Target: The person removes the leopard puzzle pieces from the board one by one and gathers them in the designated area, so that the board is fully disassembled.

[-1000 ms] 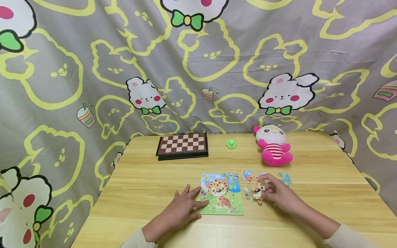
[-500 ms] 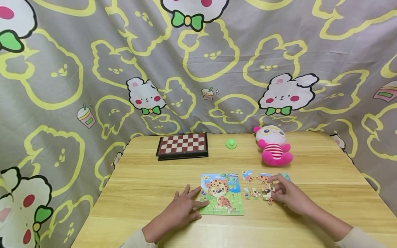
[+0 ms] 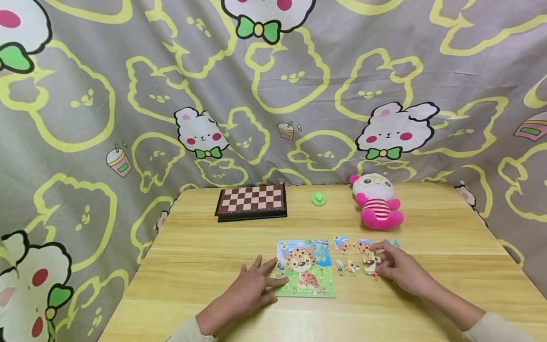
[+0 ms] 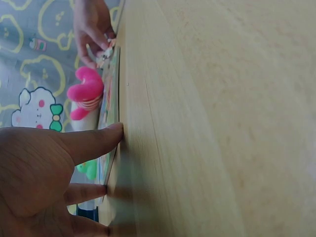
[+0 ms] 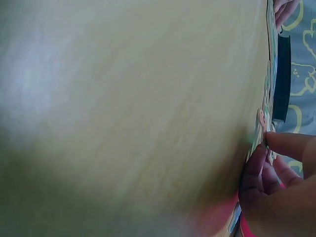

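A jigsaw puzzle board [image 3: 305, 268] with a spotted leopard cub lies on the table. My left hand [image 3: 256, 285] rests at its left edge, fingers spread and fairly straight, with the fingertips touching the board. To the right of the board, my right hand [image 3: 401, 268] pinches a puzzle piece [image 3: 370, 262] printed with part of the cub's face; its thumb and fingers [image 5: 286, 144] meet on the piece in the right wrist view. Loose puzzle pieces lie around it: a blue-cornered piece [image 3: 340, 242], a spotted one [image 3: 363, 245] and a green-and-white one [image 3: 352, 267]. The hand partly covers another at the far right.
Behind the puzzle stand a folded checkered chessboard [image 3: 252, 199], a small green duck toy [image 3: 318, 198] and a pink plush panda [image 3: 378, 204]. A patterned curtain [image 3: 273, 95] hangs behind and beside the wooden table [image 3: 192, 251].
My right hand has moved a little to the right with the pinched puzzle piece, away from the smaller piece on its left, then nearly stopped. My left hand has stayed put.
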`<act>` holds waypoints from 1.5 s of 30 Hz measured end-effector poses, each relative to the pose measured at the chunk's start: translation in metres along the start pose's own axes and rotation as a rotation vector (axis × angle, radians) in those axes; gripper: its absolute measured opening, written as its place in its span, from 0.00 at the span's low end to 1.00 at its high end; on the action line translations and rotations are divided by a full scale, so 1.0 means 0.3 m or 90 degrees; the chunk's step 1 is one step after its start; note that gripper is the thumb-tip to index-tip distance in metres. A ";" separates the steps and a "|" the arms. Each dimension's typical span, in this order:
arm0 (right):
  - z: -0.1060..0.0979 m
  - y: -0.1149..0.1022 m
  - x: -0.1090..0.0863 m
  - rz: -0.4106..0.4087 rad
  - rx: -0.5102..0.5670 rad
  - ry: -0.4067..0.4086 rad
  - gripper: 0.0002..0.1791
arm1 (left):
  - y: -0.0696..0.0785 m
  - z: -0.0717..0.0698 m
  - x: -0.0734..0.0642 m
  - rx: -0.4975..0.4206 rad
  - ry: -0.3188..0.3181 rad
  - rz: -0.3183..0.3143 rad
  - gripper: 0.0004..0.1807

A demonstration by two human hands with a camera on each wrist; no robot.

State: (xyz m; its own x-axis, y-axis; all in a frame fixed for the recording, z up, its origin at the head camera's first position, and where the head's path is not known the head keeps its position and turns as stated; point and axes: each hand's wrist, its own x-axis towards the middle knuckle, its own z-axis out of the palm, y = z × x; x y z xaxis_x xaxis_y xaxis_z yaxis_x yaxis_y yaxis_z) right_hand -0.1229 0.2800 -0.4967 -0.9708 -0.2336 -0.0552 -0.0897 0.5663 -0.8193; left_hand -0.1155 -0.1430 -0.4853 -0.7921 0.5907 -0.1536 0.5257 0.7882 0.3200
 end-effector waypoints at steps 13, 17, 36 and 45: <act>0.006 0.013 0.004 -0.012 -0.054 0.019 0.26 | -0.003 0.003 0.000 0.001 0.002 0.005 0.27; 0.011 0.017 0.003 -0.024 -0.063 0.024 0.25 | -0.003 0.004 -0.001 0.006 0.000 0.004 0.27; 0.019 0.019 0.002 -0.046 -0.087 0.036 0.23 | 0.000 0.006 0.000 0.003 -0.003 -0.008 0.27; 0.010 0.015 0.005 -0.040 -0.085 0.024 0.23 | -0.002 0.005 -0.001 0.002 0.001 0.000 0.27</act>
State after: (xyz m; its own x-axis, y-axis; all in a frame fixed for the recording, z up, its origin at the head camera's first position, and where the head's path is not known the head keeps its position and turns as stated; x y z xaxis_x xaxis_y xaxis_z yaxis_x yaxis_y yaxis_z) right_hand -0.1242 0.2798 -0.5022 -0.9700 -0.2425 0.0172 -0.1762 0.6524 -0.7371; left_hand -0.1152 -0.1434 -0.4867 -0.7928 0.5901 -0.1526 0.5264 0.7891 0.3167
